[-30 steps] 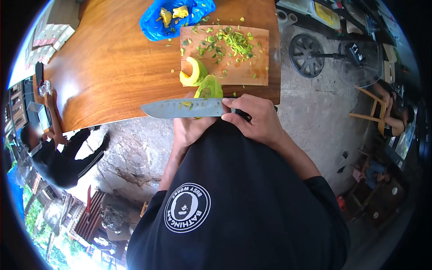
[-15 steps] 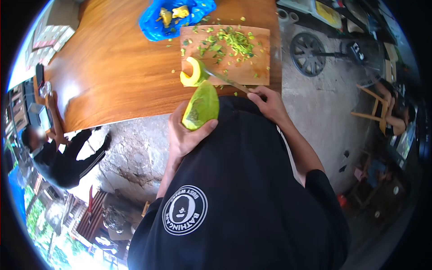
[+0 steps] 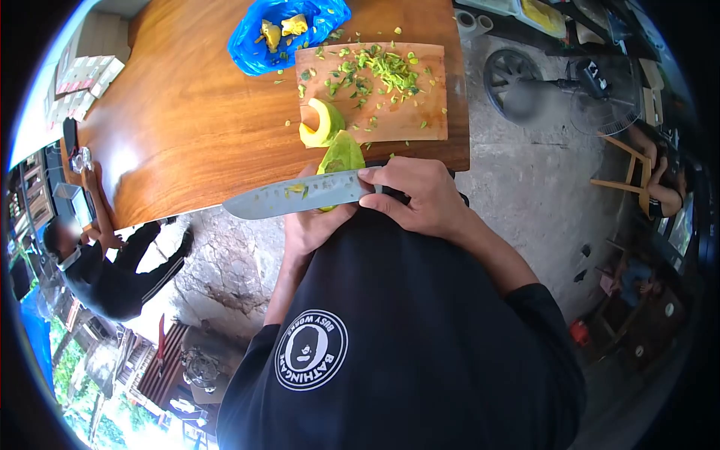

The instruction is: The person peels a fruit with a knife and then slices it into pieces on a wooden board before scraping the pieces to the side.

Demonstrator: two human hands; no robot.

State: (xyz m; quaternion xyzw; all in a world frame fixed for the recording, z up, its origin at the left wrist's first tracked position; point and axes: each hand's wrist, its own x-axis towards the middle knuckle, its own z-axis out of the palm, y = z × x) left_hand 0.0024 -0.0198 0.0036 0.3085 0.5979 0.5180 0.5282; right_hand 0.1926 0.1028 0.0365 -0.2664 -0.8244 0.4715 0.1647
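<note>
My left hand (image 3: 309,229) is wrapped round a green, partly peeled piece of fruit or vegetable (image 3: 343,154), just off the table's front edge. In my right hand (image 3: 420,193) is a wide-bladed knife (image 3: 300,195), gripped near the base of its blade. The blade lies flat across the green piece, its tip pointing left, and hides part of the piece and my left fingers. Bits of peel stick to the blade. A curved yellow piece (image 3: 325,126) rests at the left front corner of the wooden cutting board (image 3: 412,124), behind the green piece. Green peelings (image 3: 390,73) lie on the board.
A blue plastic bag (image 3: 251,37) with yellow chunks sits at the back of the wooden table (image 3: 180,112). Boxes (image 3: 94,56) stand at the far left. One person (image 3: 105,277) is at the table's left side, another (image 3: 666,184) at far right, near a fan (image 3: 592,86).
The knife has come from the board's front edge to across the green piece, turning its broad side into view. My right hand has moved left and down with it.
</note>
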